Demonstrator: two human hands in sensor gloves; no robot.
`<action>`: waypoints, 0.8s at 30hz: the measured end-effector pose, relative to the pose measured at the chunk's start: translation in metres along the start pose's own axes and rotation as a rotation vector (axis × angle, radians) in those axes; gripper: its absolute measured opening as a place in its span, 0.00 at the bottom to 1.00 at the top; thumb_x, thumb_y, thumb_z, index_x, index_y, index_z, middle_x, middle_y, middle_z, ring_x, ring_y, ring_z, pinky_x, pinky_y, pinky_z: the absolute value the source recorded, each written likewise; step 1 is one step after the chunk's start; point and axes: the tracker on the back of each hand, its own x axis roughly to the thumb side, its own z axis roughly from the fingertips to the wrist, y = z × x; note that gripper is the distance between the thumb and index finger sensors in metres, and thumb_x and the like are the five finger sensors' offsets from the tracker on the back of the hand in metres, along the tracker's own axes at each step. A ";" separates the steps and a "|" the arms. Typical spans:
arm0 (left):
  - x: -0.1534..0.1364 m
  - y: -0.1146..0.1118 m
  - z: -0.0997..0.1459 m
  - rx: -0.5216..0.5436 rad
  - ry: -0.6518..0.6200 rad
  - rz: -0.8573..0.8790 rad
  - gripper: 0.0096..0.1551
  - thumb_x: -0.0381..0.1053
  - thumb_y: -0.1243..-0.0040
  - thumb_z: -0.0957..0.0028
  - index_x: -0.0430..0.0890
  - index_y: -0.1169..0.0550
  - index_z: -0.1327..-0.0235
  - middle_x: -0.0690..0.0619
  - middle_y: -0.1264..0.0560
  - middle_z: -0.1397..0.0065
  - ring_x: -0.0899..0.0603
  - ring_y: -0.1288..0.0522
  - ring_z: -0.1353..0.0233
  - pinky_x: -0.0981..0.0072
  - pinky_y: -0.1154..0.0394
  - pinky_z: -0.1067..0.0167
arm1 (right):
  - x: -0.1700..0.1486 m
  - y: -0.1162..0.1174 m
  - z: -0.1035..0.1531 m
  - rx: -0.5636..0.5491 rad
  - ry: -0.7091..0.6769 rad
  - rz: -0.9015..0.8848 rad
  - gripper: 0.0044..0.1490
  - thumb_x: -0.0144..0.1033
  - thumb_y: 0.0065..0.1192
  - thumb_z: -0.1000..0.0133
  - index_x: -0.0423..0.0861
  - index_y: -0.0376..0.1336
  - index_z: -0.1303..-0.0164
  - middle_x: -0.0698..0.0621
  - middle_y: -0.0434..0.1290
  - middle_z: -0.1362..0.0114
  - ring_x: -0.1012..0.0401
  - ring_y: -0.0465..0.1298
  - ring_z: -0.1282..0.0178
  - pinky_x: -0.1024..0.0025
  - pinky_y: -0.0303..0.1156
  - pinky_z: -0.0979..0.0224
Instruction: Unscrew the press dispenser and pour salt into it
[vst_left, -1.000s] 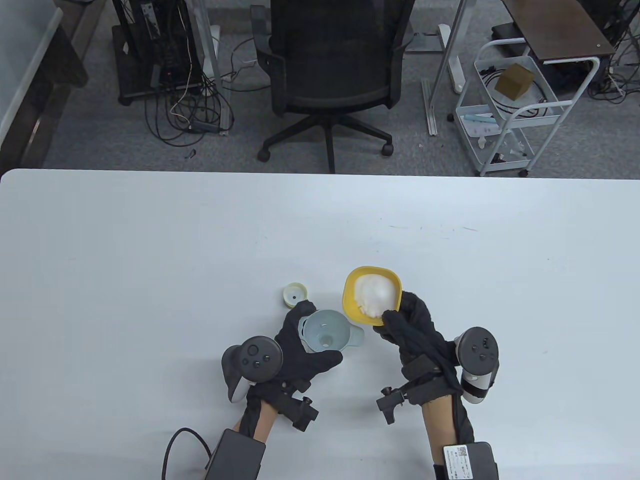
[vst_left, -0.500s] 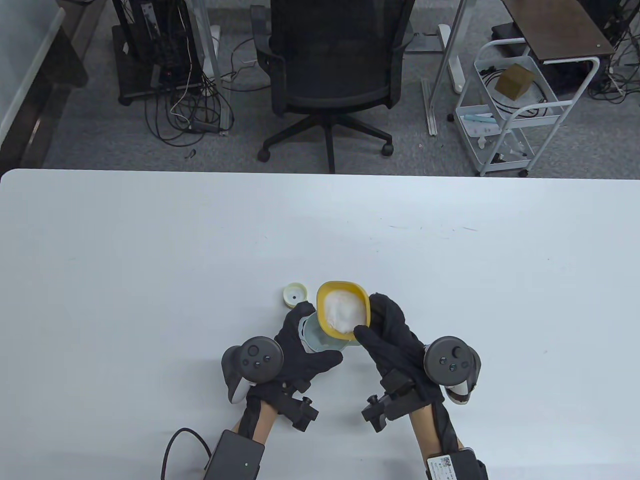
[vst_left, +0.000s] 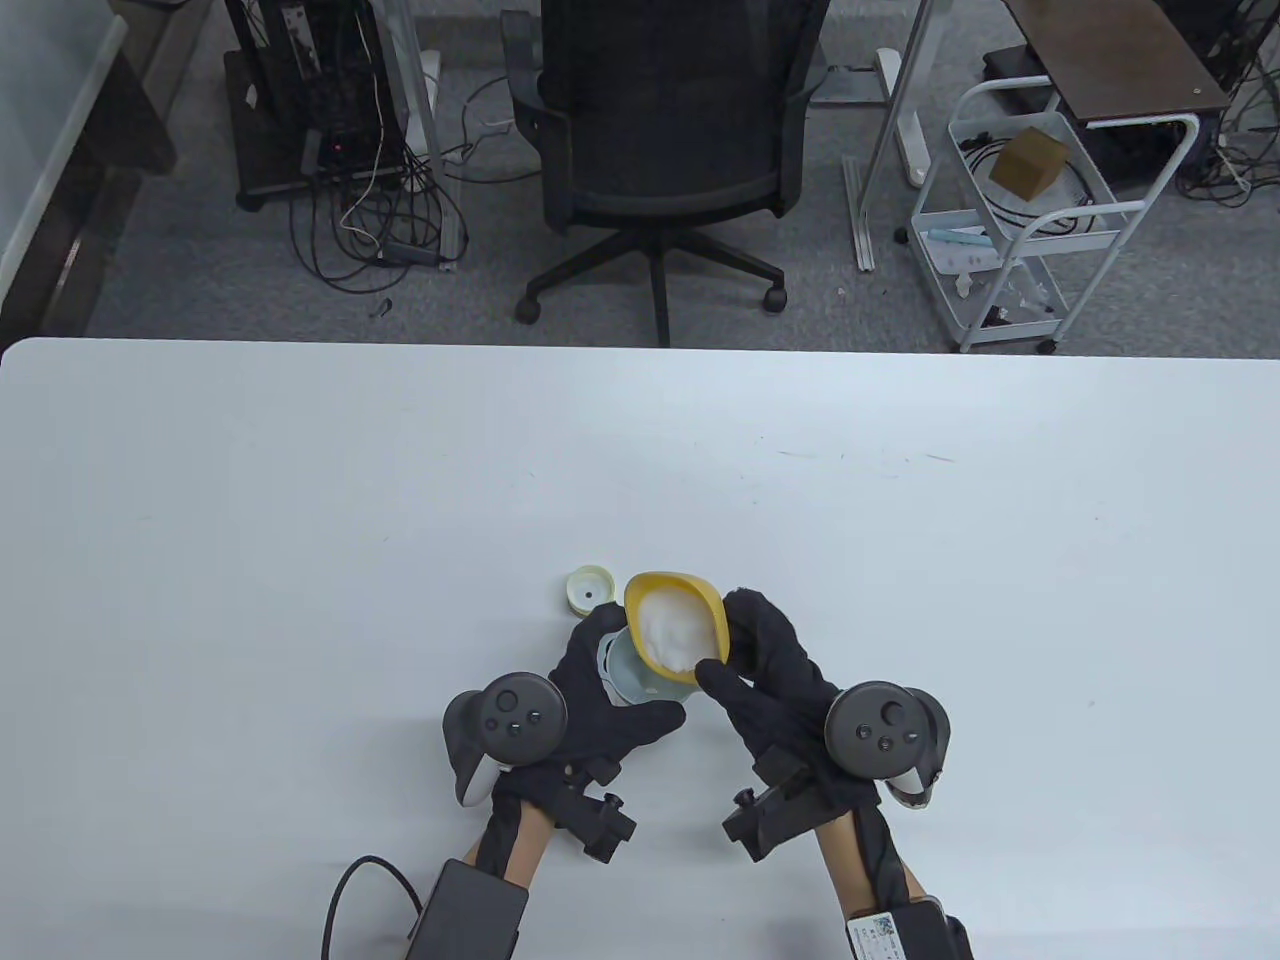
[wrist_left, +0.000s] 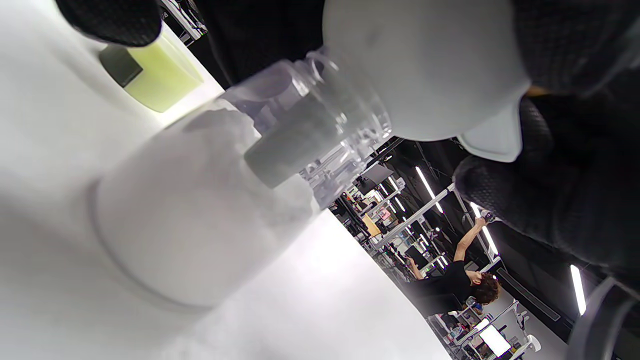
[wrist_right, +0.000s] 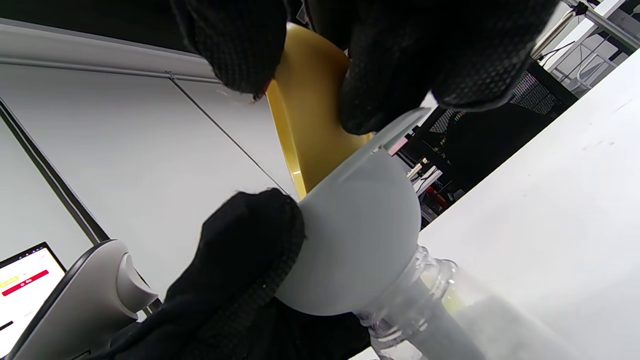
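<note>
Low in the centre of the table view, the right hand (vst_left: 775, 665) grips a tilted yellow plastic bowl of white salt (vst_left: 677, 626) over the pale grey funnel (vst_left: 632, 682), which the left hand (vst_left: 600, 700) holds. The clear plastic dispenser bottle (wrist_left: 210, 200) beneath is hidden there. The pale yellow round cap (vst_left: 589, 589) lies on the desk just above-left.

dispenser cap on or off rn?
Off. The cap lies on the table beside the left hand; a funnel sits in the bottle's open neck.

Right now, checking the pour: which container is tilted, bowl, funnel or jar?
The yellow bowl, tipped in the right hand; funnel and jar stand upright.
</note>
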 end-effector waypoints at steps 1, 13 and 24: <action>0.000 0.000 0.000 0.000 -0.001 -0.001 0.79 0.81 0.35 0.61 0.36 0.51 0.11 0.40 0.30 0.18 0.33 0.24 0.24 0.18 0.32 0.37 | 0.000 0.000 0.000 0.002 0.001 0.000 0.48 0.37 0.59 0.35 0.23 0.45 0.16 0.24 0.61 0.23 0.44 0.75 0.35 0.37 0.71 0.30; 0.000 0.000 0.000 -0.002 -0.002 -0.003 0.79 0.80 0.35 0.62 0.36 0.51 0.11 0.40 0.30 0.18 0.33 0.24 0.24 0.18 0.32 0.37 | -0.001 0.001 -0.001 0.017 0.001 0.002 0.48 0.36 0.60 0.35 0.25 0.45 0.16 0.25 0.60 0.22 0.43 0.74 0.35 0.36 0.70 0.30; 0.000 0.000 0.000 -0.002 -0.002 -0.003 0.79 0.80 0.35 0.62 0.36 0.51 0.11 0.40 0.30 0.18 0.33 0.24 0.24 0.18 0.32 0.37 | -0.002 0.001 -0.001 0.020 0.002 -0.004 0.48 0.36 0.60 0.35 0.25 0.45 0.16 0.25 0.60 0.22 0.42 0.74 0.35 0.35 0.70 0.30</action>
